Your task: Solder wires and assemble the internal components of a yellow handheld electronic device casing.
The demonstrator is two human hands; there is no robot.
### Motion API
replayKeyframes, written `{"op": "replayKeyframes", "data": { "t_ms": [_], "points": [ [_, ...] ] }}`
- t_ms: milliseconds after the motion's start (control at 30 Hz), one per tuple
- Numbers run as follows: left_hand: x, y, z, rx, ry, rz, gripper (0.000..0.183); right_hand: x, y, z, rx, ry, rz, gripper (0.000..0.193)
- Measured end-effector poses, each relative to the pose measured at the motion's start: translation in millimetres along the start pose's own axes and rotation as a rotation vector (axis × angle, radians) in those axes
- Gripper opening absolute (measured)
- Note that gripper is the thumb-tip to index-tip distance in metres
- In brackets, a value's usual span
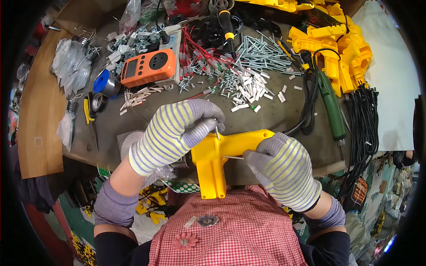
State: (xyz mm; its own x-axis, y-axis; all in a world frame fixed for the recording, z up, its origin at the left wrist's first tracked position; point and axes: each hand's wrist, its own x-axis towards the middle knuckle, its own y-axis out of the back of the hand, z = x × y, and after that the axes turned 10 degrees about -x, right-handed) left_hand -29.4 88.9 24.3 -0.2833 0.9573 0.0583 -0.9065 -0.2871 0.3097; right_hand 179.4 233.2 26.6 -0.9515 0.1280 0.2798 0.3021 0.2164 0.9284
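Note:
A yellow plastic tool housing [207, 165] lies at the table's near edge, in front of my apron, between my two gloved hands. My left hand [171, 133] is closed, thumb and fingertips pinching a metal screw [217, 132] upright at the housing's upper part. My right hand [284, 170] is closed on a long thin metal screw [234, 157], whose far end meets the side of the housing. The right fingers also come up against the housing's arm that stretches right. Both gloves are striped grey and yellow-green; the palms are hidden.
Long screws [262, 52] and white connector pieces [253, 86] lie heaped beyond my hands. An orange meter [148, 67] and a solder spool [105, 83] stand left, near yellow-handled pliers [90, 117]. A green electric screwdriver [330, 106], yellow housings [350, 53] and black cables [361, 128] are right.

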Motion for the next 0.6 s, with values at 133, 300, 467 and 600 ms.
{"op": "replayKeyframes", "data": {
  "t_ms": [133,300,467,600],
  "points": [
    [17,-5,-4,0.357,-0.372,-0.099,0.016,3,-9,-4,-0.071,0.095,-0.039,0.015],
    [33,-29,-14,0.636,-0.382,-0.268,0.022,14,-29,-3,0.019,0.312,0.047,0.021],
    [24,-12,-21,0.385,-0.321,-0.245,0.024,25,-7,13,0.075,0.392,0.031,0.024],
    [26,3,-33,0.586,-0.367,0.005,0.02,61,-7,62,-0.063,0.221,0.124,0.019]
  ]
}}
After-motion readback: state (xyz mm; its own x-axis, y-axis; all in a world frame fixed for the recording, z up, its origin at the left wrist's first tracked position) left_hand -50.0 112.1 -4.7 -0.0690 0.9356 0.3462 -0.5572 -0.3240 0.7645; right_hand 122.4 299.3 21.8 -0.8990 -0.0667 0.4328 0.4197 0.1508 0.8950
